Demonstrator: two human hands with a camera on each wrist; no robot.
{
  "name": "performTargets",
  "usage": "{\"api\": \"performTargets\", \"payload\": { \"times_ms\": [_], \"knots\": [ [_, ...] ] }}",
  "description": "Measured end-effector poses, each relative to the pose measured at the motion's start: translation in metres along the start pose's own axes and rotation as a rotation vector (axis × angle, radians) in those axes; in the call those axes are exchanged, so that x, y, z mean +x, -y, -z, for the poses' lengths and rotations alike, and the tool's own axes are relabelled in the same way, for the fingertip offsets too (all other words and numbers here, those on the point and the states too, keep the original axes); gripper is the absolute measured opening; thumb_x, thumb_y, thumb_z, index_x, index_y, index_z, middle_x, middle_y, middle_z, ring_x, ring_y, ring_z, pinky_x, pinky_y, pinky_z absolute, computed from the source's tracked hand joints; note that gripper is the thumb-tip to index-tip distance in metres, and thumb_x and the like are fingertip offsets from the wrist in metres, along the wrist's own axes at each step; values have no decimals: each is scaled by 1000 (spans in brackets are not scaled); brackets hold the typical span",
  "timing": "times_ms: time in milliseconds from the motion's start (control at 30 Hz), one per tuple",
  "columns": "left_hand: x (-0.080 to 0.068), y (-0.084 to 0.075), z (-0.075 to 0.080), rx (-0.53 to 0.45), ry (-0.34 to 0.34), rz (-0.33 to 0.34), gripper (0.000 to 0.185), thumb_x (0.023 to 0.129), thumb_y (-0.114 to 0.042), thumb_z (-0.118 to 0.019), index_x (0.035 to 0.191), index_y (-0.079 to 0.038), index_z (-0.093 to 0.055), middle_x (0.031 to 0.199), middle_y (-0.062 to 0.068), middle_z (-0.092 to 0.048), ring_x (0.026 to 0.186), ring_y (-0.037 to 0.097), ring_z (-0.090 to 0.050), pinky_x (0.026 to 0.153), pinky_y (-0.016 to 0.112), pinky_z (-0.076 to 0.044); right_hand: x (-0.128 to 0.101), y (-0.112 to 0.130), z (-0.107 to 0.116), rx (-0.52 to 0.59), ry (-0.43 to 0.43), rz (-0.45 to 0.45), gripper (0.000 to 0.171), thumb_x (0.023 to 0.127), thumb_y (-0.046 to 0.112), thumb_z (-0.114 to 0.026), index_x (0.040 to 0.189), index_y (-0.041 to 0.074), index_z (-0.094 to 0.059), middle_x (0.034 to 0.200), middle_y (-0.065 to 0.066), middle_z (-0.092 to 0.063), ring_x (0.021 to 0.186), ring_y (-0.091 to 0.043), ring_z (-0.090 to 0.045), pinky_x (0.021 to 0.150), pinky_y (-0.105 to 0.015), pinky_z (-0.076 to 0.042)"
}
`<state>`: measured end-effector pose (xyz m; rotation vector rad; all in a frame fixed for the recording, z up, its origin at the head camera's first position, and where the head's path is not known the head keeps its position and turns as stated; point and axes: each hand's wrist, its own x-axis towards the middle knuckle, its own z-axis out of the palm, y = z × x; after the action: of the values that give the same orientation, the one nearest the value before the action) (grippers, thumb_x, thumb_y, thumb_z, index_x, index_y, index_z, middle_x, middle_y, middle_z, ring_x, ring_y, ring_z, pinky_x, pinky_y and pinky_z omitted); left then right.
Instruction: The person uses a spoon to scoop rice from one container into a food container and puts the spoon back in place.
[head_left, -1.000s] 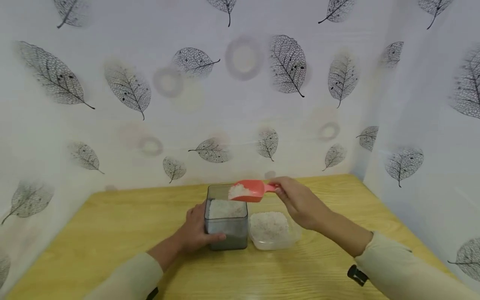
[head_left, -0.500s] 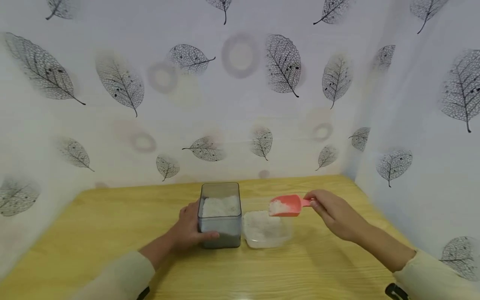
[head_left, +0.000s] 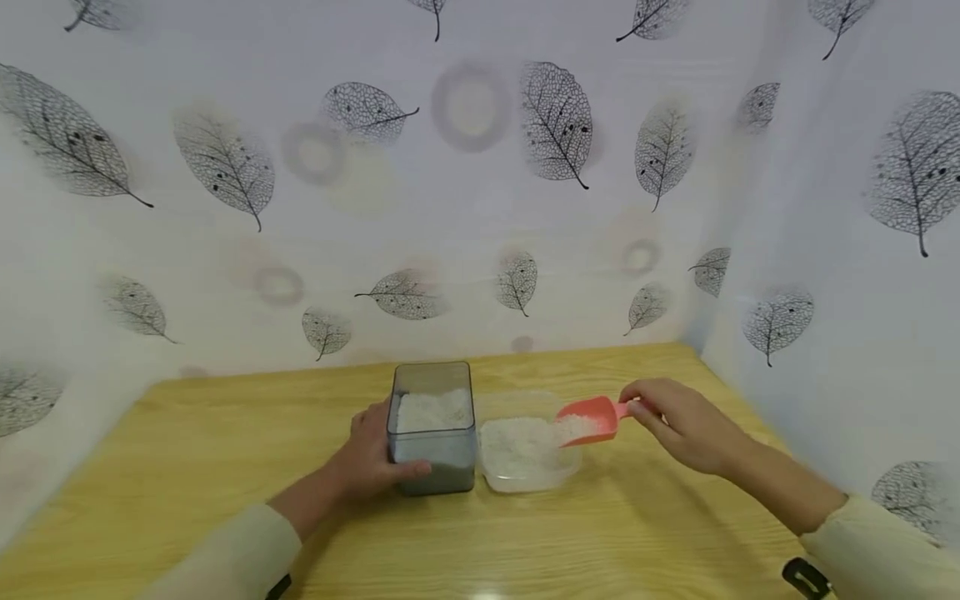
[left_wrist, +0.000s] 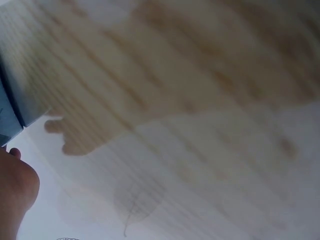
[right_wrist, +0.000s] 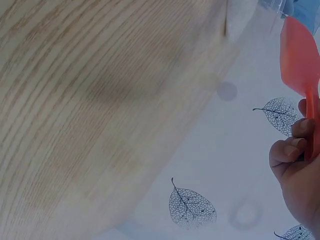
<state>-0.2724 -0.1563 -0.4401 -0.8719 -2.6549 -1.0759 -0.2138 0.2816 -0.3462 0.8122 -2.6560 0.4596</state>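
Observation:
My right hand (head_left: 686,425) grips the handle of a red scoop (head_left: 600,418), which carries a heap of white grains (head_left: 576,428) like rice. The scoop hangs over the right edge of a shallow clear plastic container (head_left: 528,482) filled with the same grains, its mouth tipped down toward them. To the left stands a tall smoky-grey transparent bin (head_left: 431,467), partly filled with white grains (head_left: 433,410). My left hand (head_left: 375,458) holds this bin at its left side, thumb across the front. In the right wrist view, fingers curl round the scoop's handle (right_wrist: 311,120).
Both containers stand side by side on a wood-grain table (head_left: 525,550). Behind and to the right hangs a white curtain (head_left: 480,208) with a leaf print. A dark strap (head_left: 806,577) shows under the right sleeve.
The loaded scoop has moved right, from above the grey bin to over the clear container's right edge, and sunk lower. My left hand keeps its hold on the bin.

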Motion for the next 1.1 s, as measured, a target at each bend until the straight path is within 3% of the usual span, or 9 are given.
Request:
{"api": "performTargets", "payload": {
  "times_ms": [233, 467, 533, 733, 833, 933, 1100],
  "knots": [
    [-3, 2, 1, 10, 28, -1, 93, 76, -56, -76, 146, -10, -34, 137, 9, -49, 128, 32, -42, 104, 56, -18, 3, 1, 4, -122, -71, 124, 13, 97, 10, -63, 106, 19, -65, 95, 7, -65, 88, -8, -57, 73, -33, -49],
    [-3, -1, 3, 1, 17, 15, 97, 75, -57, -76, 148, -9, -33, 137, 9, -49, 129, 33, -42, 104, 55, -17, 8, 1, 6, -203, -148, 264, 14, 91, 9, -69, 102, 17, -67, 87, 14, -56, 84, -9, -54, 72, -29, -46],
    [-3, -2, 4, 7, 21, 19, 97, 75, -57, -76, 148, -9, -33, 137, 9, -49, 129, 33, -42, 105, 55, -17, 10, 2, 5, -216, -174, 306, 5, 97, 16, -64, 101, 16, -67, 83, 14, -51, 80, -7, -49, 70, -25, -43],
    [-3, -4, 5, -4, 19, 13, 99, 74, -57, -77, 149, -9, -32, 139, 8, -49, 130, 31, -42, 105, 55, -18, 20, 10, 10, -344, -248, 482, 42, 110, 36, -33, 96, 13, -65, 74, 8, -40, 69, -7, -33, 61, -20, -31],
    [-3, -4, 5, -11, 17, 0, 101, 74, -57, -77, 150, -8, -32, 138, 8, -49, 129, 31, -42, 104, 55, -18, 28, 16, 11, -384, -300, 557, 40, 109, 32, -35, 94, 10, -65, 72, 4, -38, 66, -10, -30, 59, -21, -29],
    [-2, -3, 5, -4, 18, 3, 103, 74, -58, -76, 151, -6, -31, 138, 9, -50, 128, 32, -43, 104, 55, -18, 37, 26, 11, -362, -335, 548, 39, 109, 29, -37, 95, 9, -67, 72, 3, -41, 66, -12, -32, 58, -22, -29],
    [-3, -2, 6, 14, 21, 17, 104, 74, -59, -76, 151, -7, -30, 138, 9, -49, 130, 32, -42, 105, 56, -18, 57, 46, 8, -273, -371, 441, 36, 108, 30, -42, 100, 8, -69, 77, 2, -50, 70, -14, -39, 60, -26, -34]
  ]
}}
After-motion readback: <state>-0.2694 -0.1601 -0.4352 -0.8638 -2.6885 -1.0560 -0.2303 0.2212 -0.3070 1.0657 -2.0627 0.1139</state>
